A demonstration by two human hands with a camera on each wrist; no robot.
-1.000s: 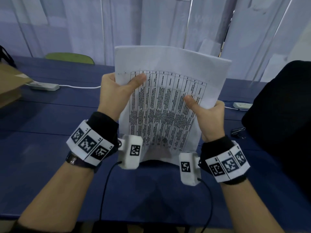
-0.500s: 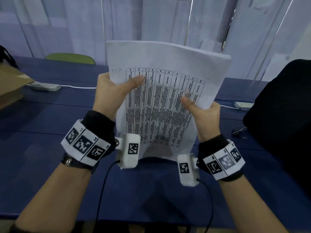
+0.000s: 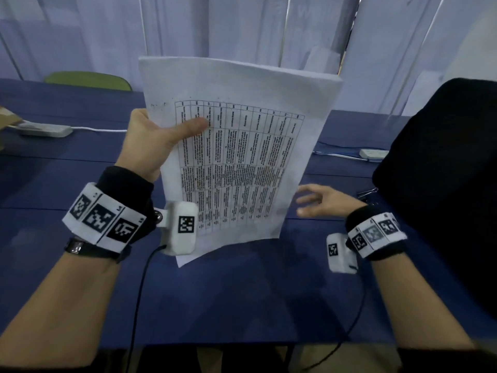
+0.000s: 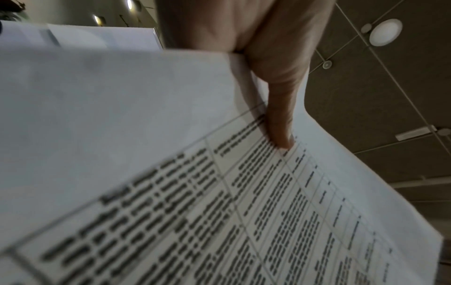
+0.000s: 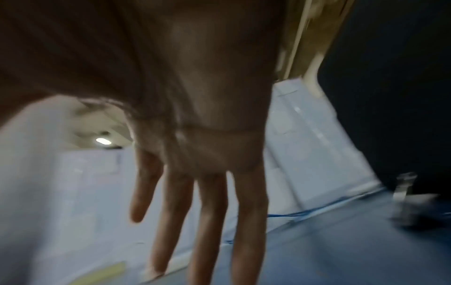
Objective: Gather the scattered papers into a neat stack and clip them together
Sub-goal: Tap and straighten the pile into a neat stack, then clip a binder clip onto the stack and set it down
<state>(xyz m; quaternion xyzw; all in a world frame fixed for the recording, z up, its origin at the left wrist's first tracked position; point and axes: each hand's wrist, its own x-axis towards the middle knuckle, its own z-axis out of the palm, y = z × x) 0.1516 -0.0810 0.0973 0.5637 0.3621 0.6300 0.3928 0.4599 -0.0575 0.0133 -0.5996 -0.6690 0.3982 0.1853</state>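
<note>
A stack of white papers [image 3: 242, 146] with a printed table stands upright over the blue table [image 3: 228, 300], tilted slightly right. My left hand [image 3: 158, 135] grips its left edge, thumb across the front sheet; the left wrist view shows that thumb pressed on the papers [image 4: 171, 154]. My right hand [image 3: 320, 201] hovers open to the right of the stack's lower part, fingers spread and holding nothing; its straight fingers [image 5: 207, 221] show in the right wrist view. A black binder clip [image 3: 367, 193] lies on the table just beyond the right hand, blurred as the clip [image 5: 412, 206].
A large black object [image 3: 443, 184] fills the right side. A white power strip [image 3: 44, 129] with its cord lies far left, another white strip [image 3: 373, 153] far right. A cardboard box corner [image 3: 8, 117] and a green chair back [image 3: 88, 80] sit at the left rear.
My right hand has let go of the stack's right edge and dropped to the right, fingers open. The left hand now holds the papers alone, a little higher and tilted.
</note>
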